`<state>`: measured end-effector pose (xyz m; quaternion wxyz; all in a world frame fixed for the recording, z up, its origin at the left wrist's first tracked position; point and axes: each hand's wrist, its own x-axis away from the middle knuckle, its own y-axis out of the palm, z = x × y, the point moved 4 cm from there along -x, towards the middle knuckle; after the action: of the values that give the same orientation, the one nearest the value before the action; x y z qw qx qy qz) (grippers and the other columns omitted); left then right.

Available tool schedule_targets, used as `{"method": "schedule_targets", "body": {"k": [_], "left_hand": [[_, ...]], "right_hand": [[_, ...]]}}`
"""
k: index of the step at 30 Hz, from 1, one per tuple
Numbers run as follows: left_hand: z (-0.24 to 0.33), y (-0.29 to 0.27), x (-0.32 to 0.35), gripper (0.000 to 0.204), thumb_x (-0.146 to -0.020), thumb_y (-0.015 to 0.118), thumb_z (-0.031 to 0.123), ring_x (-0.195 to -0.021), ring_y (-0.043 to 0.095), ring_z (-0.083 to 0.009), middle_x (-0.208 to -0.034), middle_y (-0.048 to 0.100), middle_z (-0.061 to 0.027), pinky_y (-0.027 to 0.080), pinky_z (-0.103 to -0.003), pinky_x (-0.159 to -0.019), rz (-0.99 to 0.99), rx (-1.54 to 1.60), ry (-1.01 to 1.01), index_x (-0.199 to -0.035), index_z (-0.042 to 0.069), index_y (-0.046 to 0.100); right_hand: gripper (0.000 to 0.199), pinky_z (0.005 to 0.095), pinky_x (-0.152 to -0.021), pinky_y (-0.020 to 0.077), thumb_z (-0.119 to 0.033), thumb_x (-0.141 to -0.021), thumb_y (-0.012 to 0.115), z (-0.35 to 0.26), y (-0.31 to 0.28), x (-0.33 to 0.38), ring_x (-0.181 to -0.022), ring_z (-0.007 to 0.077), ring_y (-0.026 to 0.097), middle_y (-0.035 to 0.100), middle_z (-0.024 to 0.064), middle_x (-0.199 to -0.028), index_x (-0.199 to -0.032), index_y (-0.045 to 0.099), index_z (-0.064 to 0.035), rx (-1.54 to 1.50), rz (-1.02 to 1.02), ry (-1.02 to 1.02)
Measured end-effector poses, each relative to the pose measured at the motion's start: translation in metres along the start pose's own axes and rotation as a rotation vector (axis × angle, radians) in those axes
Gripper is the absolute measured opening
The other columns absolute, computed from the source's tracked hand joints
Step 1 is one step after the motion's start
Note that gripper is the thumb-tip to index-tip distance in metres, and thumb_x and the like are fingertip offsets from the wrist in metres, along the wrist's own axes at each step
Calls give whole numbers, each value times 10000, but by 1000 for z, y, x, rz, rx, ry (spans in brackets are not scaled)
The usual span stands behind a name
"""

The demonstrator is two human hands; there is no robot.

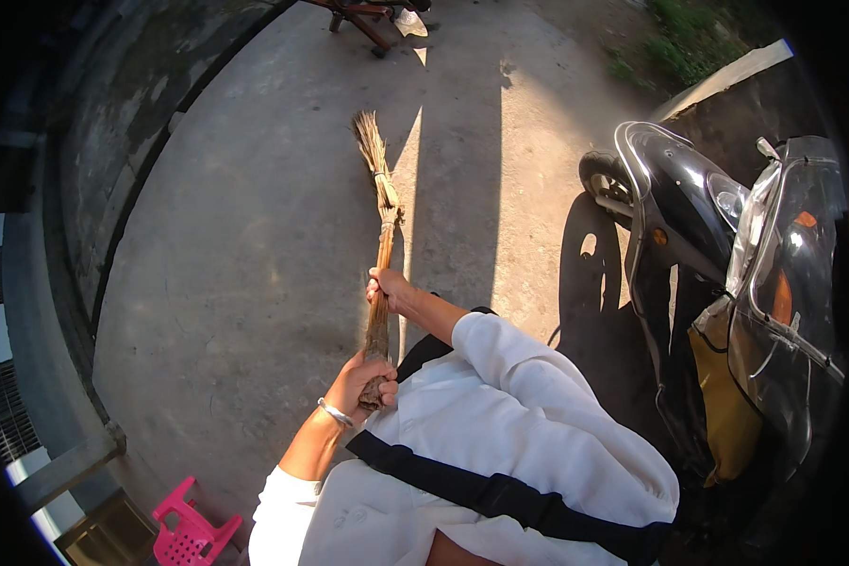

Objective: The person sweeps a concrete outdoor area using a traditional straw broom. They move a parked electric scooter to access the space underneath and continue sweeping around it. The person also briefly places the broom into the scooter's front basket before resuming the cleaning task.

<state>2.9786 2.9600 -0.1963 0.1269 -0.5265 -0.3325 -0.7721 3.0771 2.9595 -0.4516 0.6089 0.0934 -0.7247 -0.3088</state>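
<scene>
A straw broom (384, 203) is held out in front of me, its bristle end pointing away and slightly left. My left hand (357, 379), with a silver bracelet (334, 412) at the wrist, is closed round the thick butt of the handle close to my body. Further up the stick, my right hand (392, 288) is wrapped round the handle, fingers partly hidden behind it. The bristles appear over the grey concrete floor (226, 236); whether they touch it I cannot tell.
At the right stands a dark scooter (674, 193) with a clear plastic cover (792, 255). A pink plastic chair (193, 528) is at the lower left. A wall (132, 123) runs along the left, and dark legs of furniture (354, 17) show at the far end.
</scene>
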Motion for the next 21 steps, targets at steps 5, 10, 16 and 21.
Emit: {"method": "schedule_targets", "body": {"k": [5,10,16,21], "left_hand": [[25,23,-6,92,-794,467,46,-520,421,-126,-660,427,-71,325,-225,-412,-4,101,102,-842,33,390],[51,50,-30,80,-798,470,60,-511,426,-122,-643,446,-67,341,-225,-408,-12,189,140,-743,7,448],[98,137,-107,133,-778,501,63,-519,446,-128,-604,446,-64,385,-216,-451,-20,145,86,-679,-12,453],[135,251,-185,121,-766,482,32,-546,455,-122,-608,457,-65,412,-222,-508,-68,140,-12,-662,-2,431]], "right_hand": [[112,313,-385,402,-143,-827,397,-37,34,-4,-387,170,379,366,45,-499,-736,390,-79,21,-96,50],[154,273,-384,396,-157,-860,390,-72,50,-9,-399,130,358,335,17,-458,-731,346,-86,39,-141,92],[212,275,-374,408,-109,-845,402,-153,13,-52,-377,141,389,376,21,-470,-638,373,-72,-116,-146,277],[223,236,-379,393,-68,-821,418,-272,-32,-34,-379,101,383,372,2,-460,-606,360,-72,-347,-165,377]]}}
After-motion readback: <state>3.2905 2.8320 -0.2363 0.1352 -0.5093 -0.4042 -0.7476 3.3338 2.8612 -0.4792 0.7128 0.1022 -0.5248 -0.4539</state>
